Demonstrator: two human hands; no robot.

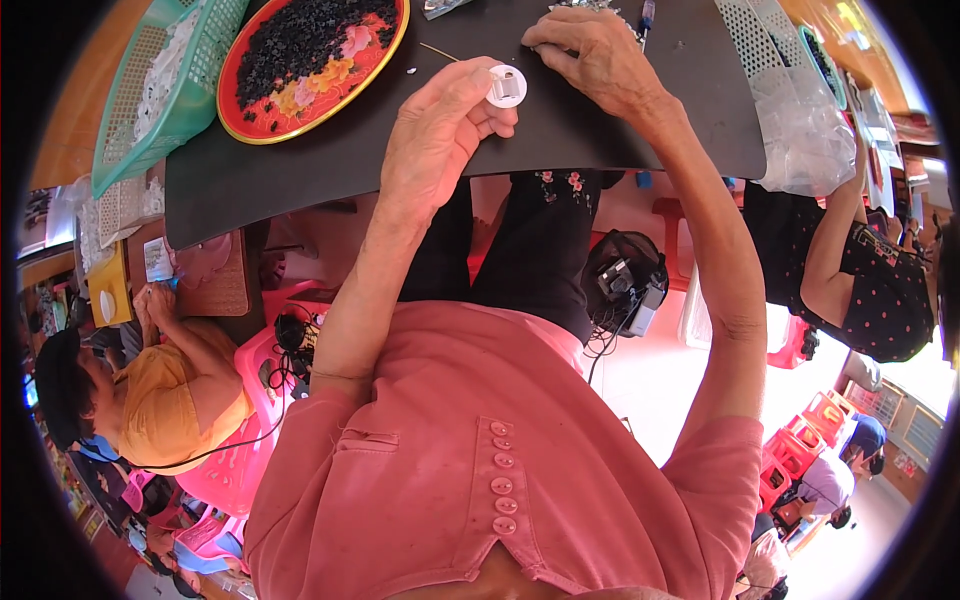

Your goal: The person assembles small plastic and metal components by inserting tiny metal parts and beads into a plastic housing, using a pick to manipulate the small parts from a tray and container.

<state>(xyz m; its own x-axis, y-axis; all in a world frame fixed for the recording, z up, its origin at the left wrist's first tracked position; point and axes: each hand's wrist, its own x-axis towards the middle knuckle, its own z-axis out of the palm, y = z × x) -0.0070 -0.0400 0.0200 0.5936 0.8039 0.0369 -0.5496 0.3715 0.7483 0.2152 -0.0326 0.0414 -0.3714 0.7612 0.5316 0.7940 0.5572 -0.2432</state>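
My left hand [440, 130] is raised over the front edge of the dark table mat [300, 170] and pinches a small round white plastic part [506, 86] between thumb and fingers. My right hand [590, 55] lies farther back on the mat with its fingers curled down. What is under the fingertips is hidden. A screwdriver with a blue handle [647, 18] lies just beyond that hand. A thin stick [440, 52] rests on the mat between the two hands.
A red round tray [385, 55] heaped with small black parts sits at the back left, beside a green basket [160, 80]. A white basket [770, 40] and clear plastic bag [805, 130] stand at the right. Co-workers sit at left [170, 390] and right [880, 280]. Pink stools surround us.
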